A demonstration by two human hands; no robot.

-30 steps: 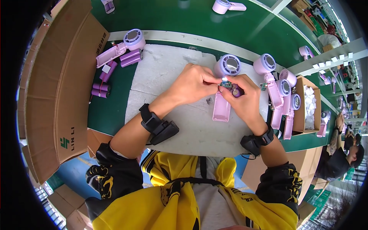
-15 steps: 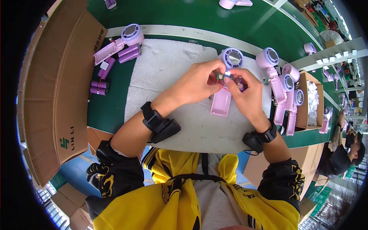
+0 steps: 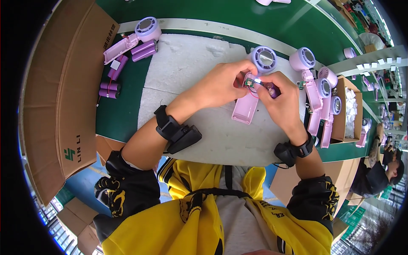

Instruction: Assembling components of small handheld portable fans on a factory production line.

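- Green circuit board (image 3: 249, 82): over the open pink fan handle (image 3: 244, 112); the step seems to be positioning it by hand.
- Left hand (image 3: 225, 80), right hand (image 3: 282, 97): fingers pinched closed on the board; the next move likely calls for steadiness.
- White foam pad (image 3: 178, 70) beneath, on the green counter (image 3: 117, 123).

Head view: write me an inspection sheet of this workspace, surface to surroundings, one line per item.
Surface: pitted pale foam sheet on a green bench.
Job's things: circuit board between the hands, open pink handle, fan head beyond.
Clutter: purple cells at left; fan units and a box of white pieces at right.
Grippers: left hand and right hand at the board; exact grip unclear.
Cables: red wire curving near the board.
Surroundings: large carton at left; another person at far right.
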